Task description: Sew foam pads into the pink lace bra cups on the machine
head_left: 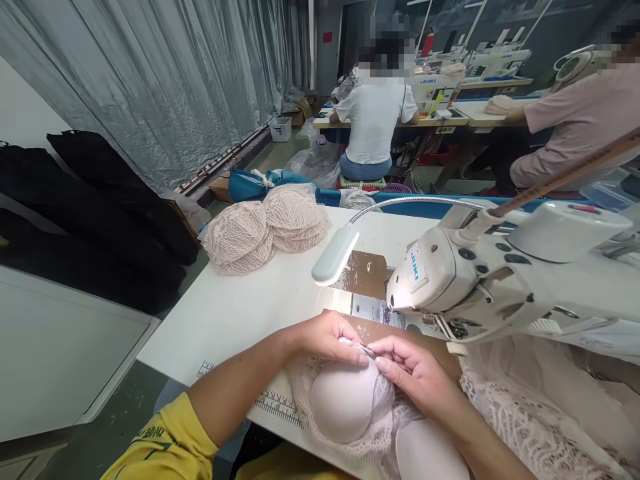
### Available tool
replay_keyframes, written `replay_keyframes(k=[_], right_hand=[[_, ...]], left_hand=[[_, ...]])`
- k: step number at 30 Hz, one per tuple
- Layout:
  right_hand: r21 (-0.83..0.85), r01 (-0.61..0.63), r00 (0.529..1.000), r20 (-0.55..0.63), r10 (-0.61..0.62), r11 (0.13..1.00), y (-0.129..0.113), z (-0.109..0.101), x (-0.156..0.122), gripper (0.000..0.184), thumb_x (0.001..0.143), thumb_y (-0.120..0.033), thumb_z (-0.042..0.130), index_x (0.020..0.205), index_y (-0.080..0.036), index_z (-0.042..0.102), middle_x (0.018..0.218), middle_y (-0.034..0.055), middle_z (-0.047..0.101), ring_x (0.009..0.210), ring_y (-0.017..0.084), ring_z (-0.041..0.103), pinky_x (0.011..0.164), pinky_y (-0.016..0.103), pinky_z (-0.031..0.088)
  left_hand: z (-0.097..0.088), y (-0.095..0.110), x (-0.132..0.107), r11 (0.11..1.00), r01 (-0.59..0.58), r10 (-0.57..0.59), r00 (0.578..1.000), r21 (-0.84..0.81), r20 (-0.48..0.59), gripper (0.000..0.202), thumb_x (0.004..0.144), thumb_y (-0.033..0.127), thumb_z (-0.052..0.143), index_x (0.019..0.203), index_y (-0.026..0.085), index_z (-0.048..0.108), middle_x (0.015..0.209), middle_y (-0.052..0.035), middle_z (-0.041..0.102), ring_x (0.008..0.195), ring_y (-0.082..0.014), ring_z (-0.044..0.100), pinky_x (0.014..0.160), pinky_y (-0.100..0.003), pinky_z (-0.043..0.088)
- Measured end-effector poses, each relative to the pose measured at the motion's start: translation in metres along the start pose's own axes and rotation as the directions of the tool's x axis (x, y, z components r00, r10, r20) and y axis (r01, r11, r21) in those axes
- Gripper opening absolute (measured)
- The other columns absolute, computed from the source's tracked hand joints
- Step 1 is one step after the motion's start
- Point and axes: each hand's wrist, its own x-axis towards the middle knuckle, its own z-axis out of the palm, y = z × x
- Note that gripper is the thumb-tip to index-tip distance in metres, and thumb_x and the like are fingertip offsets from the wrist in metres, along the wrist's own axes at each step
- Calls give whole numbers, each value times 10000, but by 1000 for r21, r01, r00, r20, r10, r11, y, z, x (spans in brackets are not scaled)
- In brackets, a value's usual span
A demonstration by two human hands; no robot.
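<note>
A pale pink lace bra (345, 400) with smooth moulded cups lies at the table's front edge, directly before me. With thumb and fingers my left hand (333, 339) pinches the upper edge of its nearer-left cup. My right hand (415, 370) is closed at the same edge, just to the right, fingertips almost meeting the left ones. A small dark metal tool (369, 351), which looks like thread snips, shows between the fingertips of my right hand. Its handle is hidden by the fingers. The second cup (430, 450) hangs below my right wrist.
A white sewing machine (450, 267) stands to the right, a lamp (336, 257) on a bendable neck beside it. Stacked lace cups (265, 227) lie at the back left of the table (225, 320). More lace fabric (545, 407) is heaped at right. Two people sit beyond.
</note>
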Motion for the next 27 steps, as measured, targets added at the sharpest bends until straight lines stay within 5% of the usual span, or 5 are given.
replay_keyframes(k=[13,21,25,27], right_hand=[[-142,63,996,74,-53,988,-8,0,1,259,877,-426,538,940,-208,663,895,45,693,862,217,636,778,333,489],[-195,17,988,-144,-46,981,-2,-12,-6,328,850,-510,527,944,-218,643,860,41,691,817,215,648,736,314,510],[-548,-176,975,-212,68,817,5,-46,-42,455,737,-591,625,1072,-283,644,890,52,715,801,262,667,653,330,520],[-645,-240,966,-233,113,726,13,-56,-62,489,684,-600,666,1070,-299,662,913,63,731,868,302,676,662,346,539]], left_hand=[[2,-2,2,999,34,-34,999,-3,-4,466,680,511,750,584,109,534,575,46,344,541,-61,283,480,-224,192],[0,-7,1,999,50,-50,997,2,-58,358,687,444,769,778,106,697,678,-3,571,631,-101,490,567,-209,377],[-1,-4,-5,967,-48,55,998,249,-22,366,730,460,713,910,142,688,882,-39,623,818,-166,567,684,-241,435],[4,-1,-8,850,-83,92,996,519,9,457,677,467,740,1014,168,662,1000,-59,618,931,-220,569,739,-276,446]])
